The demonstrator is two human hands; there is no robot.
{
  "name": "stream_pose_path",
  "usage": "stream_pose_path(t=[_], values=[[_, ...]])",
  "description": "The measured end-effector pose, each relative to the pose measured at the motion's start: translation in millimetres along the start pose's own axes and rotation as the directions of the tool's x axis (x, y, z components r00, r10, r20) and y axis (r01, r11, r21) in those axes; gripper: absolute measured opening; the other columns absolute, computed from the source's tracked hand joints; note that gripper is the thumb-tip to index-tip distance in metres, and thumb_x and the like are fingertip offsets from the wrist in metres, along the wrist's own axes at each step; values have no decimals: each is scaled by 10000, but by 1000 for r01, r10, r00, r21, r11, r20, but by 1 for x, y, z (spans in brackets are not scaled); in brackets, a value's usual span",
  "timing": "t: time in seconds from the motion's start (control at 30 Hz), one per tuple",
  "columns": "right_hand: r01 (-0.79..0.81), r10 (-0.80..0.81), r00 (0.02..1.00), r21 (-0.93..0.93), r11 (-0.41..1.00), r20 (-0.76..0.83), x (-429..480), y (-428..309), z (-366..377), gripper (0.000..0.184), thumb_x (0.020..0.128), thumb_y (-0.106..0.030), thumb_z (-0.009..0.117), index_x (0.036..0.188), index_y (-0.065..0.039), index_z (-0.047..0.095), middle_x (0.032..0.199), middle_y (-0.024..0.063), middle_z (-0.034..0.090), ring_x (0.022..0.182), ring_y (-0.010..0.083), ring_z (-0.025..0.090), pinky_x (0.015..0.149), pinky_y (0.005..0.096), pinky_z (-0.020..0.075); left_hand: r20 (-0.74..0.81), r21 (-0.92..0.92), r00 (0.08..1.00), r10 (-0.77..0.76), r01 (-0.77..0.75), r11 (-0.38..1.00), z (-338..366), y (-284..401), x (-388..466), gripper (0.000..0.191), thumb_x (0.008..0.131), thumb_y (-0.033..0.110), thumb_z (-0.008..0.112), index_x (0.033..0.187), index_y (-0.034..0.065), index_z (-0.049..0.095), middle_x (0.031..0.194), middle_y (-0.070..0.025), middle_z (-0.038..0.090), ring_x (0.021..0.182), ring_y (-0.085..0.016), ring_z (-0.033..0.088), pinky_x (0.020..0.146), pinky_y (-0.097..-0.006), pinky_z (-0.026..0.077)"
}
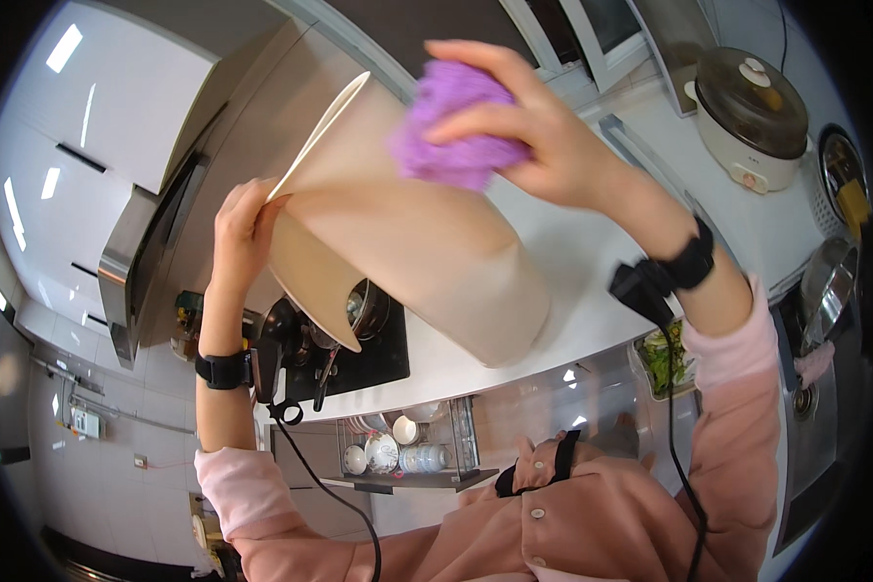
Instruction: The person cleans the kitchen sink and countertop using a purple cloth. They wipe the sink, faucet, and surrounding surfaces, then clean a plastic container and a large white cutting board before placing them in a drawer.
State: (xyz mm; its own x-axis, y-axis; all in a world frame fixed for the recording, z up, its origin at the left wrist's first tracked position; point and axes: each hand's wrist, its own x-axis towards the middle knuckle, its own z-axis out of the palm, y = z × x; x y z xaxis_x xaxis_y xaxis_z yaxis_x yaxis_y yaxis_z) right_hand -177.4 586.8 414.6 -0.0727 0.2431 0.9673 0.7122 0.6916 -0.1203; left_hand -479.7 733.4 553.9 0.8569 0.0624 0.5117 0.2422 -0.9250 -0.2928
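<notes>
My left hand (244, 211) pinches the upper edge of a large beige flexible mat (436, 254) and holds it up off the white countertop (582, 276). The mat is curled, with one part hanging towards the cooktop and its lower right end at the counter. In my right hand (545, 138) is a crumpled purple cloth (458, 124), slightly blurred. The cloth is over the upper right part of the mat; whether it touches the surface I cannot tell.
A black cooktop (371, 371) with pans stands left of the mat, below a range hood (138, 269). An open drawer (407, 480) holds dishes. Farther right are an electric pot (753, 116), a sink (807, 436) and a container of leafy greens (662, 364). Cables (673, 407) hang from my wrists.
</notes>
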Motion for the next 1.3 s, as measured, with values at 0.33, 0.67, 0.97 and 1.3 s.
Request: stream_pose_path(t=[0.33,0.67,0.97,1.3], values=[[-392,335,920,411,823,205,-178,-45,114,337,696,24,688,998,-124,688,1320,188,413,1242,370,441,1061,433,372,-215,-27,977,7,-13,1000,4,-11,4,131,875,-37,585,992,16,612,940,-106,646,877,-265,605,747,-324,482],[-804,571,557,222,551,603,-324,-43,99,305,716,24,553,968,-86,687,1153,177,540,1050,351,564,930,387,461,-45,-72,997,-62,58,996,-9,-26,-4,205,856,-75,509,986,47,609,940,-66,635,1096,-264,585,1122,-489,268],[-545,545,829,406,734,126,-125,1,13,273,710,54,536,938,-50,644,1155,132,558,1071,283,562,925,332,441,90,-326,994,-57,84,942,-8,-19,-5,146,751,-7,669,807,68,557,906,-38,615,1222,-321,504,1107,-474,321],[138,-101,990,475,869,-103,25,-42,99,223,724,-62,652,939,-118,678,1195,120,548,1150,330,519,958,433,425,232,-541,956,-180,281,793,-7,25,15,274,774,-25,667,663,71,435,963,-70,615,1212,-303,529,930,-339,441]])
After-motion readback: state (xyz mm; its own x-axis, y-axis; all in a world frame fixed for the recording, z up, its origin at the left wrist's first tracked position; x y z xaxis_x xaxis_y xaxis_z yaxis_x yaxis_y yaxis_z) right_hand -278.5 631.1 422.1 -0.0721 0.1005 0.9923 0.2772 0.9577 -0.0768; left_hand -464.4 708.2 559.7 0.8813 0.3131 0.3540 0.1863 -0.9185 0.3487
